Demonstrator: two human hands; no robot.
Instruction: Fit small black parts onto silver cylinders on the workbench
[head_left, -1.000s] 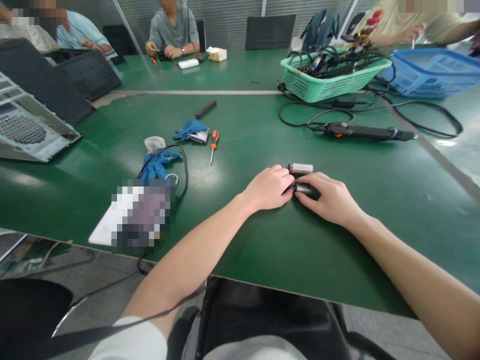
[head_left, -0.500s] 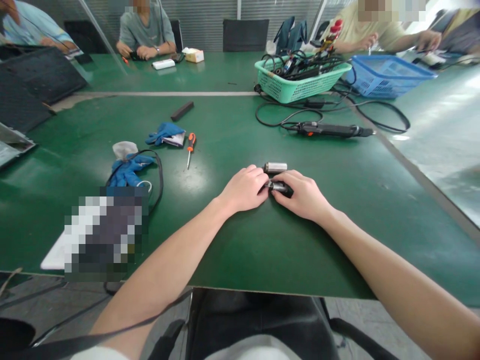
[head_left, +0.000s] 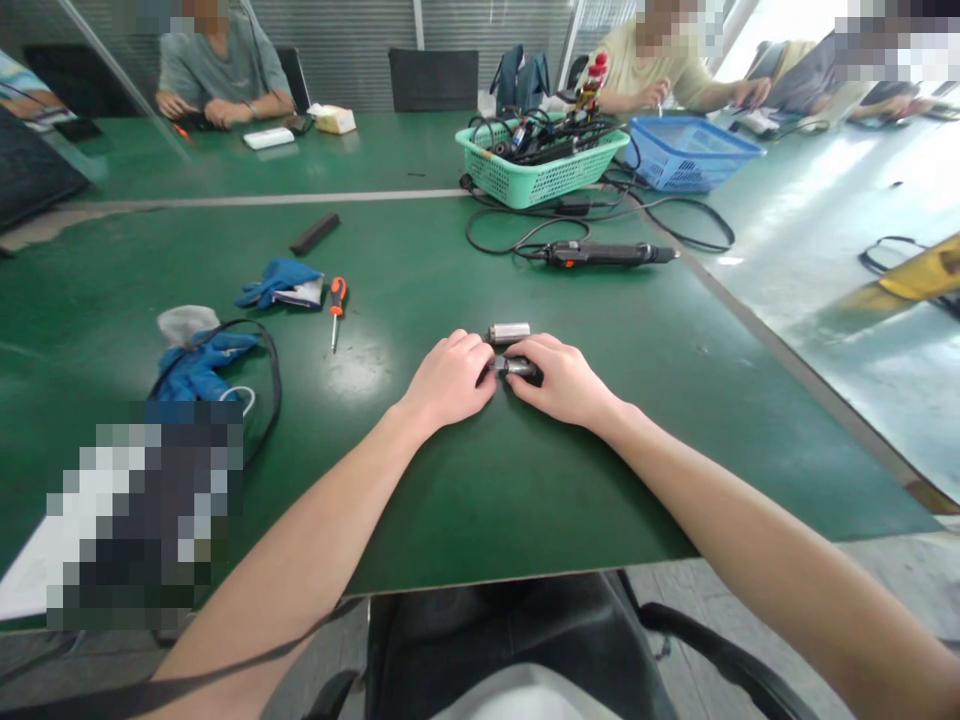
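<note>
Green-topped workbench [head_left: 577,480] across most of the view, with a pale seam separating it from the far stretch of tabletop. Beyond the seam, one seated co-worker [head_left: 217,65] with both hands on the table, and toward the right, another seated co-worker [head_left: 652,65]. Near the seam, a mint-green plastic basket [head_left: 541,175] packed with black cables and tools, just beside a blue plastic basket [head_left: 686,155]. Closer in, a corded electric screwdriver [head_left: 607,254] lying on its side, with black cable [head_left: 480,235] looping behind it. Left of centre, a blue glove [head_left: 199,370] partly ringed by a black cord [head_left: 274,395], and farther up, a second blue glove [head_left: 279,283] resting on a paper pad. Just right of that second glove, an orange-handled screwdriver [head_left: 337,310]; above it, a black bar [head_left: 315,233]. Near the left edge, a pixelated object [head_left: 142,515], too obscured to identify.

At the middle of the bench, left hand [head_left: 450,380] and right hand [head_left: 559,380] close together, both curled downward. Left fingers [head_left: 480,362] against one end of a dark metal cylinder [head_left: 516,367], right fingers [head_left: 525,358] clasped over its other end, the cylinder gripped between the hands just above the tabletop or on it, impossible to tell which. Just beyond the fingers, a silver cylinder [head_left: 509,332] lying on its side.
</note>
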